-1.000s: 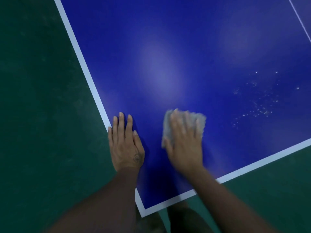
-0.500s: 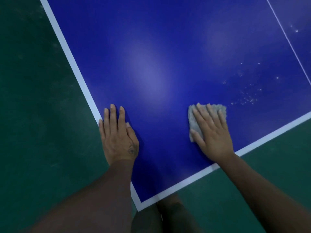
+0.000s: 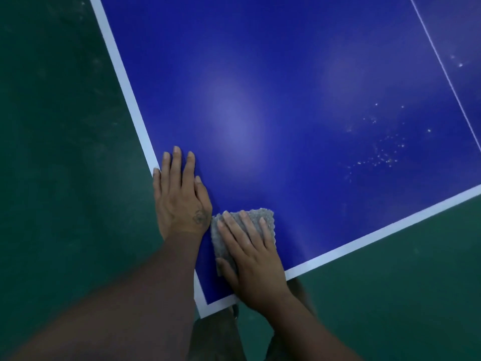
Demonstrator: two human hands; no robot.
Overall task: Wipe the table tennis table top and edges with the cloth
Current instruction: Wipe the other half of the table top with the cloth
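**At the near left corner of the table (image 3: 286, 100): cloth pinned flat**

Straight, slightly spread fingers (image 3: 235, 226) of the right hand (image 3: 256, 259) are pressing the grey cloth (image 3: 260, 214) flat onto the blue top, not curling round it. It's sitting just inside the near edge's white line (image 3: 364, 241). Right beside it, the left hand (image 3: 181, 196) is lying open, palm down, along the left edge, holding nothing. Pale specks (image 3: 382, 155) are sitting further right.

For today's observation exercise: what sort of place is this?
Probably an indoor sports hall: a blue table tennis table with white edge lines stands over a green floor.
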